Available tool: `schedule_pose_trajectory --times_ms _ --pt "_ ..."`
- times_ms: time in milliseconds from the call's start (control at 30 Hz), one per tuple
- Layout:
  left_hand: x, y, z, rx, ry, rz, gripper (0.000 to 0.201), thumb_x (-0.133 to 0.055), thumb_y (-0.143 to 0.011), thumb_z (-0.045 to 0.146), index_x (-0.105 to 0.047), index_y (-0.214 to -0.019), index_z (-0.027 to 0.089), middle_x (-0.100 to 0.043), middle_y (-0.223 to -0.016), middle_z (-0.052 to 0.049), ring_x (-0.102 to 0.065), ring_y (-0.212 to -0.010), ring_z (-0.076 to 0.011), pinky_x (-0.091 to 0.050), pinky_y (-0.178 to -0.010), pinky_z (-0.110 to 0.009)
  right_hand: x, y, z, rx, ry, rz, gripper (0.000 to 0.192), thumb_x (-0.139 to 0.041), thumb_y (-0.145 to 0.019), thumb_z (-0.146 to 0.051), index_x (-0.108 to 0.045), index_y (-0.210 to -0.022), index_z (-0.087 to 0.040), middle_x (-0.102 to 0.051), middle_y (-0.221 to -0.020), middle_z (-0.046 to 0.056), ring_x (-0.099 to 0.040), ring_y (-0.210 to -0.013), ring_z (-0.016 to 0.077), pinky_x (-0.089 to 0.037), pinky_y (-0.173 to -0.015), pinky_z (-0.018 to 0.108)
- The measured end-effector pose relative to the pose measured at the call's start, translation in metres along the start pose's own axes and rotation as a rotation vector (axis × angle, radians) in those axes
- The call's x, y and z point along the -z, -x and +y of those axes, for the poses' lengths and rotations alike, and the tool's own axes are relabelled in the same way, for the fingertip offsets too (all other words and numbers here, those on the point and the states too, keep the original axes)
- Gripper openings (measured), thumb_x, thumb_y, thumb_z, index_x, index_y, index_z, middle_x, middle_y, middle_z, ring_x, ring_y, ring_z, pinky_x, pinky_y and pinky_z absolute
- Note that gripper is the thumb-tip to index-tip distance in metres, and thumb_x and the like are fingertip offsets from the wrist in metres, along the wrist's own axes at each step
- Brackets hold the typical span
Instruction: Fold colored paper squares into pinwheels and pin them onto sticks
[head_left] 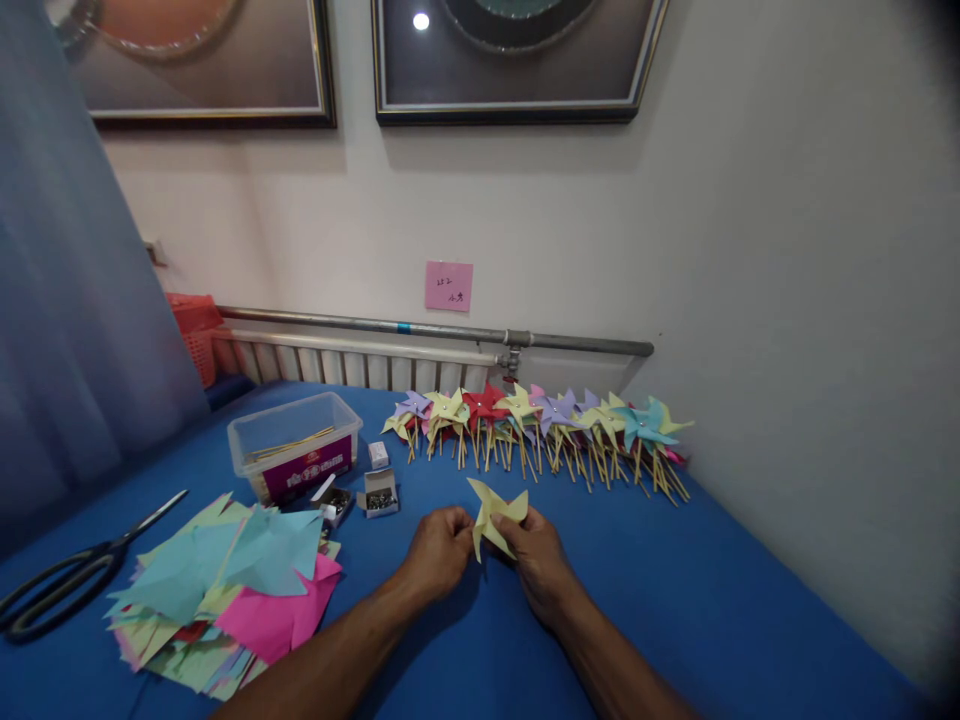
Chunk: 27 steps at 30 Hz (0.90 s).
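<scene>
A pale yellow paper pinwheel with folded blades is in my right hand, the thumb pressed on its middle. My left hand is closed at the pinwheel's left edge, with fingertips pinched together; what they hold, if anything, is hidden. Two small open boxes of metal pins stand beyond my left hand, with a closed small white box behind them. To the left lies a pile of cut paper sheets in blue, pink and pale green.
Finished pinwheels on sticks lie in a row along the back of the blue table. A clear plastic tub holds thin sticks. Black-handled scissors lie far left. A radiator and pipe run along the wall.
</scene>
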<state>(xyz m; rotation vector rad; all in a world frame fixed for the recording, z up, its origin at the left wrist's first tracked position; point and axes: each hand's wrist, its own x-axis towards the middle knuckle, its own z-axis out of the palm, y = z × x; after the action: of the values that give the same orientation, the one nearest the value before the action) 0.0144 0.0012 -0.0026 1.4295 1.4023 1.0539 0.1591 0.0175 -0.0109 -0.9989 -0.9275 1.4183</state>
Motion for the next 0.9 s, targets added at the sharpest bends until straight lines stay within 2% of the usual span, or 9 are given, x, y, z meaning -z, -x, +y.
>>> schedule_pose_trajectory --times_ms 367,667,900 --pt "-0.0007 -0.0006 -0.0016 -0.022 -0.014 -0.009 0.02 -0.056 -0.078 0.029 -0.055 -0.062 0.017 -0.047 -0.051 0.004 -0.036 -0.049 -0.0084 -0.027 -0.05 -0.02 -0.0027 0.0037 -0.003 0.016 0.009 0.017 0.033 -0.081 -0.062 -0.034 -0.066 -0.085 -0.016 -0.071 -0.069 0.0 -0.062 -0.058 0.0163 -0.05 -0.06 0.028" --pt "0.0013 0.0006 0.0013 -0.06 -0.096 -0.002 0.018 -0.053 -0.078 0.025 -0.056 -0.063 0.016 -0.05 -0.055 0.003 -0.039 -0.052 -0.009 -0.028 -0.051 -0.02 -0.0027 0.0031 -0.0024 0.024 0.01 0.028 0.034 -0.081 -0.061 -0.034 -0.067 -0.086 -0.015 -0.07 -0.068 0.0 -0.061 -0.057 0.0155 -0.049 -0.06 0.027" --pt "0.0009 0.0012 0.0016 -0.061 -0.098 0.003 0.018 -0.052 -0.079 0.024 -0.055 -0.063 0.016 -0.048 -0.054 0.004 -0.038 -0.052 -0.0087 -0.029 -0.052 -0.02 -0.0022 0.0011 -0.0009 0.014 0.011 0.023 0.035 -0.081 -0.061 -0.034 -0.068 -0.089 -0.015 -0.073 -0.073 0.002 -0.062 -0.06 0.0162 -0.049 -0.061 0.027"
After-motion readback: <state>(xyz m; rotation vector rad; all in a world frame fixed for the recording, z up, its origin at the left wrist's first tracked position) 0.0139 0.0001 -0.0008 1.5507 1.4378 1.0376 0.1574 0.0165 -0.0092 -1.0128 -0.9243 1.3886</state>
